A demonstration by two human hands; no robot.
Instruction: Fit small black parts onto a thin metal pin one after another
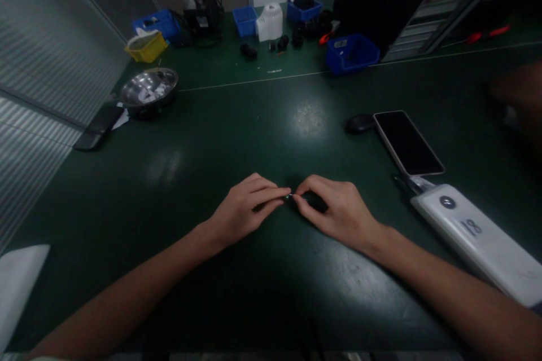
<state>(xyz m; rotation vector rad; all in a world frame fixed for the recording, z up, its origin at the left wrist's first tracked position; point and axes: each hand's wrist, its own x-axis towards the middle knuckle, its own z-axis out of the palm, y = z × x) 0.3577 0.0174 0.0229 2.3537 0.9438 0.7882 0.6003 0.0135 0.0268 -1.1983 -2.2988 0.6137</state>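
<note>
Forearms (449,289), left hand (243,208) and right hand (345,211) pinching tiny piece (289,196), white device (486,243), lettering (468,229) unreadable

A tiny shiny piece (289,196), too small to be identified, is pinched by the fingertips of the left hand (248,207) and the right hand (339,207) over the green table (212,141). On the right, a phone (409,142) is flanked by a black mouse (359,123) and a white device (478,242). White scraps (153,93) are held in a metal bowl (169,80) at left. Farther back, a yellow bin (150,51) and a white housing (270,22) are seen.
</note>
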